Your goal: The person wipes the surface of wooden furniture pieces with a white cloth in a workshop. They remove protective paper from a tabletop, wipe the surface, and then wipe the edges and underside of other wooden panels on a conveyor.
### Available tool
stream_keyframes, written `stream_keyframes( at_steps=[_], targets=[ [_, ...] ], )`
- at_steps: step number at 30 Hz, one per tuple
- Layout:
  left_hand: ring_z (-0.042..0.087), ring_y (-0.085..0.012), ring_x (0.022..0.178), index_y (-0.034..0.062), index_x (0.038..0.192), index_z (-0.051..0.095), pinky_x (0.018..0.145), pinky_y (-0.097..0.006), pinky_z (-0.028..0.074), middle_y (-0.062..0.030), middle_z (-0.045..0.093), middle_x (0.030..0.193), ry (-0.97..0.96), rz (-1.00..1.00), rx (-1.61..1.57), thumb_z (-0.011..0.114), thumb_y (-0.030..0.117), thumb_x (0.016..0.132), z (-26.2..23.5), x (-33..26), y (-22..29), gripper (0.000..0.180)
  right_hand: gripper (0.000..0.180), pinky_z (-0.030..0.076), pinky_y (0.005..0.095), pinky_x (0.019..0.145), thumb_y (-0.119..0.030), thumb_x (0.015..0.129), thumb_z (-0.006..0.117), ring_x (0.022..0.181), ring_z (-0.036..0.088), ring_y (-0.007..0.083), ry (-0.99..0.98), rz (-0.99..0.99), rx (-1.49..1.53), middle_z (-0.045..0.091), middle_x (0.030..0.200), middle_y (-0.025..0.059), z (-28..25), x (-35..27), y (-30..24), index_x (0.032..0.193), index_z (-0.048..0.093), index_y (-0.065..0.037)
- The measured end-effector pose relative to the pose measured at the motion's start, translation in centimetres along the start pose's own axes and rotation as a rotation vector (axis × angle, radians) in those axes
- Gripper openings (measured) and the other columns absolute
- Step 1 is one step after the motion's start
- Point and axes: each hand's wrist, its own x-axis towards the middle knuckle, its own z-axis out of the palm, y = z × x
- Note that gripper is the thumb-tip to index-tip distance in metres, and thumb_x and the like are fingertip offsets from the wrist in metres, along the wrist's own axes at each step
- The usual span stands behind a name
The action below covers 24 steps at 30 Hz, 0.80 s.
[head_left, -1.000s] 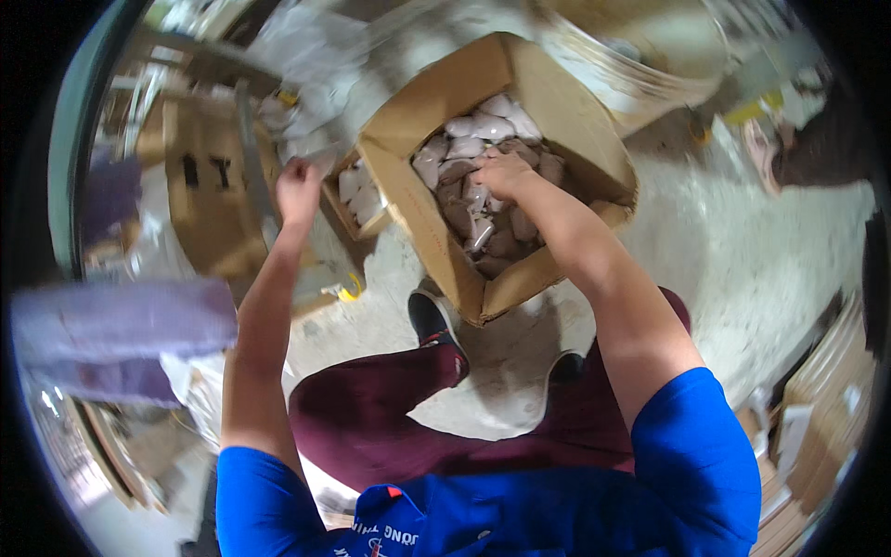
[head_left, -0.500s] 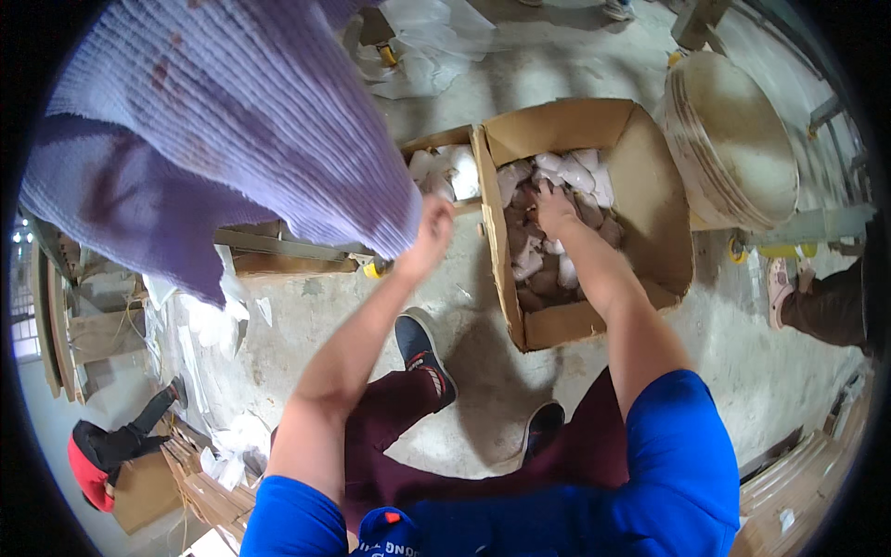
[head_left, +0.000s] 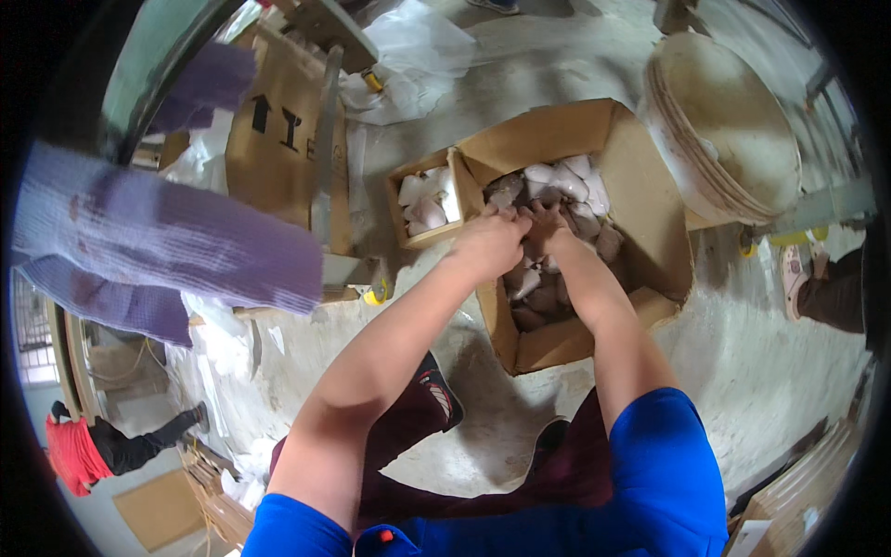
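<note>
My left hand (head_left: 492,243) and my right hand (head_left: 550,229) are close together inside a large cardboard box (head_left: 661,200). The box holds many small, rounded pale-pink and grey pieces (head_left: 561,178), some looking plastic-wrapped; their kind is unclear. The fingers of my left hand curl in near the box's left wall. My right hand reaches down among the pieces, fingers bent. What lies between the fingers of either hand is hidden. Against the big box's left side, a smaller box (head_left: 399,200) holds similar whitish pieces.
Purple ribbed cloth (head_left: 176,232) hangs at the left, near a printed cardboard carton (head_left: 269,139) and a metal frame with yellow-wheeled casters. A large round tub (head_left: 733,130) stands at the right. One person in red (head_left: 74,450) is at far left; another person's foot (head_left: 794,278) shows at right.
My left hand has moved from the purple cloth into the large box beside my right hand. The cloth now hangs farther left, uncovering the carton. My right hand stays among the pieces.
</note>
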Motion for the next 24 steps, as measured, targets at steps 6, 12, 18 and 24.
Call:
stream_keyframes(
  at_steps=[6, 12, 18, 24],
  targets=[
    [0.038, -0.0318, 0.127, 0.0178, 0.125, 0.053, 0.099, -0.045, 0.037, -0.0105, 0.042, 0.135, -0.593, -0.267, 0.256, 0.062, 0.019, 0.078, 10.0, 6.4, -0.3, 0.048, 0.055, 0.032, 0.0593, 0.096, -0.042, 0.078, 0.058, 0.132, 0.026, 0.0275, -0.112, 0.162, 0.342, 0.029, 0.143, 0.0048, 2.5, -0.9, 2.2, 0.128, 0.050, -0.021],
    [0.011, -0.0467, 0.133, 0.0252, 0.137, 0.040, 0.100, -0.054, 0.031, -0.0064, 0.010, 0.149, -0.508, -0.816, 0.035, 0.061, 0.034, 0.083, 19.7, 7.3, -1.8, 0.058, 0.063, 0.036, 0.0525, 0.099, -0.037, 0.064, 0.075, 0.129, 0.032, 0.0298, -0.031, 0.326, 0.598, 0.037, 0.137, 0.0090, 2.8, -3.9, 1.7, 0.118, 0.058, -0.010],
    [0.023, -0.0361, 0.133, 0.0203, 0.134, 0.046, 0.100, -0.054, 0.031, -0.0046, 0.027, 0.146, -0.882, -0.453, 0.255, 0.061, 0.032, 0.084, 19.4, 7.9, -1.1, 0.053, 0.065, 0.043, 0.0393, 0.095, -0.043, 0.059, 0.074, 0.116, 0.047, 0.0332, 0.029, 0.264, 0.689, 0.051, 0.124, 0.0180, 2.4, -4.8, 2.9, 0.108, 0.063, -0.003],
    [0.033, -0.0304, 0.131, 0.0171, 0.132, 0.049, 0.100, -0.054, 0.032, -0.0051, 0.038, 0.142, -0.894, -0.436, 0.327, 0.059, 0.027, 0.085, 17.5, 6.9, 1.9, 0.049, 0.059, 0.046, 0.0316, 0.082, -0.044, 0.057, 0.071, 0.091, 0.060, 0.0262, -0.054, 0.263, 1.096, 0.064, 0.096, 0.0148, 1.6, -7.2, 5.0, 0.095, 0.066, 0.001]
  ],
)
